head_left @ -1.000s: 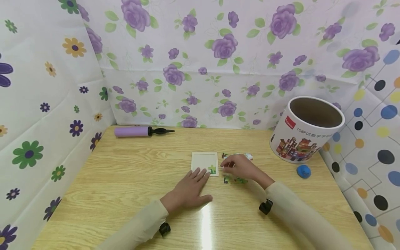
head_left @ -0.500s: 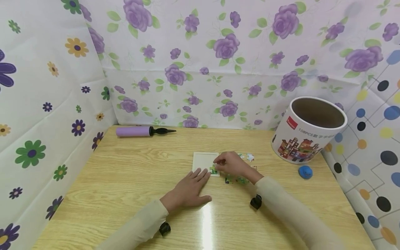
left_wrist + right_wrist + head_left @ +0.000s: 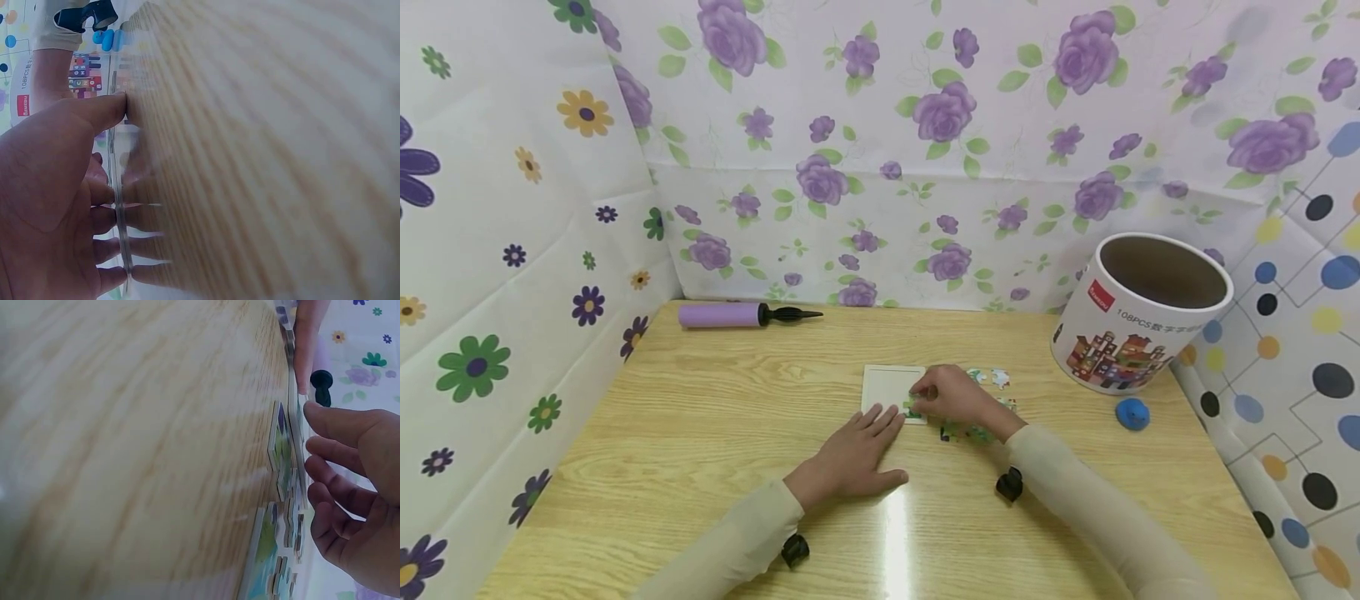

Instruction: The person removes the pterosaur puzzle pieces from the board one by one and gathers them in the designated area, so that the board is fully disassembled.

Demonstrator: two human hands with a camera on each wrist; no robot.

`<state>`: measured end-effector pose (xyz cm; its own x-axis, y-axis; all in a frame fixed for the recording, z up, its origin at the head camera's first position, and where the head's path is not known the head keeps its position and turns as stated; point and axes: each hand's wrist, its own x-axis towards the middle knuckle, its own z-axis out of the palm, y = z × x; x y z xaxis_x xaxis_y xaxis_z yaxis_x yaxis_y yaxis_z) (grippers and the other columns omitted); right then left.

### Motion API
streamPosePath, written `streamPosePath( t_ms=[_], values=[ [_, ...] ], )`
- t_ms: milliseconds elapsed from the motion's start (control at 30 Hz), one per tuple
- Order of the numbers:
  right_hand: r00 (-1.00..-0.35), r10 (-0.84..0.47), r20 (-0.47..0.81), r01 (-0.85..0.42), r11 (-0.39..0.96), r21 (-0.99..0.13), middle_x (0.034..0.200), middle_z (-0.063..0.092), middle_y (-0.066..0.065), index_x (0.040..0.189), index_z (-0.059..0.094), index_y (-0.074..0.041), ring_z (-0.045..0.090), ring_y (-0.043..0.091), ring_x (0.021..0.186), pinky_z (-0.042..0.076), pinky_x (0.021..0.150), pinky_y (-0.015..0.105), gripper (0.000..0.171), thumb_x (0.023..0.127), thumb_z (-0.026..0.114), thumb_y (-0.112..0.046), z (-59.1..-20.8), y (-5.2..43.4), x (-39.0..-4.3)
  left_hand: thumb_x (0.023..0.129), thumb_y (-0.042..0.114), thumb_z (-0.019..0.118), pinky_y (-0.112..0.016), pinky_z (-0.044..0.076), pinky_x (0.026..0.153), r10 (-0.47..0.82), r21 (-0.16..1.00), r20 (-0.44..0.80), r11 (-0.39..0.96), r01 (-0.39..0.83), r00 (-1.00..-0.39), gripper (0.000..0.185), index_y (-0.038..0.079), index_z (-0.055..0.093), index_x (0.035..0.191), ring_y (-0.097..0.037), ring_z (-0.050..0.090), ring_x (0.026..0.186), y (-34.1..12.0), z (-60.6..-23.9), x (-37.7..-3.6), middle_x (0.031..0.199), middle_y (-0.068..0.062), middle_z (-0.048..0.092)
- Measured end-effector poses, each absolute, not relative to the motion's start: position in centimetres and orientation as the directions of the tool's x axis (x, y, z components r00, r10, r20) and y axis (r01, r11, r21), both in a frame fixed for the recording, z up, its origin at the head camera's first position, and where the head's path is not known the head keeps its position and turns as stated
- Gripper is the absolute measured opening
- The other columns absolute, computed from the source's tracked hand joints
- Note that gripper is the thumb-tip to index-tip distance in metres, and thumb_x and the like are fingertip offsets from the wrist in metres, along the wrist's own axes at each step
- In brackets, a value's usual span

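Notably, the right hand [image 3: 953, 393] was at the tray's [image 3: 887, 385] right near corner, fingertips curled onto a green piece [image 3: 912, 407] lying there; whether it was pinched could not be told. The left hand [image 3: 853, 454] lay flat, fingers straight, touching the tray's near edge. Loose pieces [image 3: 988, 379] lay just right of the tray, nearer the right hand

The left hand [image 3: 853, 454] lies flat, fingers straight and spread, palm down on the table [image 3: 700, 433]. The right hand [image 3: 951, 396], just beside it, hovers with fingers curled, fingertips down.
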<state>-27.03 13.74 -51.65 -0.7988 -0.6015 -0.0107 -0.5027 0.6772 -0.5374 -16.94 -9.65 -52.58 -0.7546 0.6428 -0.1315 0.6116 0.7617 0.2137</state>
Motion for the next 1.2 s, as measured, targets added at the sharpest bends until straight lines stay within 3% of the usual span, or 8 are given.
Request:
streamPosePath(
  t_ms=[333, 633, 967, 1200],
  values=[
    [-0.779, -0.627, 0.009, -0.534, 0.655, -0.534, 0.096, 0.07, -0.003, 0.108, 0.081, -0.011, 0.061, 0.01, 0.082, 0.053, 0.073, 0.029, 0.023, 0.089, 0.081, -0.024, -51.8, 13.7, -26.9, 0.101, 0.066, 0.044, -0.052, 0.024, 0.123, 0.647, 0.222, -0.131, 0.758, 0.614, -0.751, 0.088, 0.009, 0.023, 0.164, -0.032, 0.019, 0.156, -9.7, -52.1, -16.8, 0.169, -0.009, 0.023],
    [-0.805, -0.593, 0.005, -0.494, 0.665, -0.559, 0.093, 0.068, -0.005, 0.103, 0.077, -0.013, 0.061, 0.01, 0.081, 0.054, 0.074, 0.03, 0.02, 0.087, 0.084, -0.022, -51.9, 13.5, -26.7, 0.101, 0.066, 0.044, -0.051, 0.024, 0.123, 0.648, 0.212, -0.138, 0.758, 0.617, -0.749, 0.088, 0.008, 0.023, 0.164, -0.032, 0.019, 0.156, -9.6, -51.9, -16.8, 0.169, -0.01, 0.023],
    [-0.826, -0.563, 0.023, -0.446, 0.627, -0.639, 0.09, 0.071, -0.006, 0.101, 0.071, -0.016, 0.066, 0.006, 0.083, 0.057, 0.075, 0.029, 0.007, 0.095, 0.075, -0.015, -51.4, 13.8, -26.6, 0.101, 0.065, 0.045, -0.051, 0.024, 0.123, 0.646, 0.219, -0.137, 0.759, 0.613, -0.751, 0.087, 0.008, 0.024, 0.163, -0.032, 0.02, 0.156, -9.6, -52.0, -16.9, 0.169, -0.01, 0.023],
    [-0.835, -0.548, 0.057, -0.439, 0.601, -0.668, 0.092, 0.07, -0.006, 0.104, 0.071, -0.016, 0.065, 0.007, 0.081, 0.056, 0.073, 0.027, 0.009, 0.096, 0.073, -0.017, -50.7, 15.1, -26.3, 0.1, 0.066, 0.045, -0.051, 0.024, 0.123, 0.641, 0.216, -0.143, 0.763, 0.609, -0.754, 0.088, 0.009, 0.024, 0.164, -0.031, 0.02, 0.156, -9.6, -52.1, -16.9, 0.169, -0.009, 0.023]
  ],
)
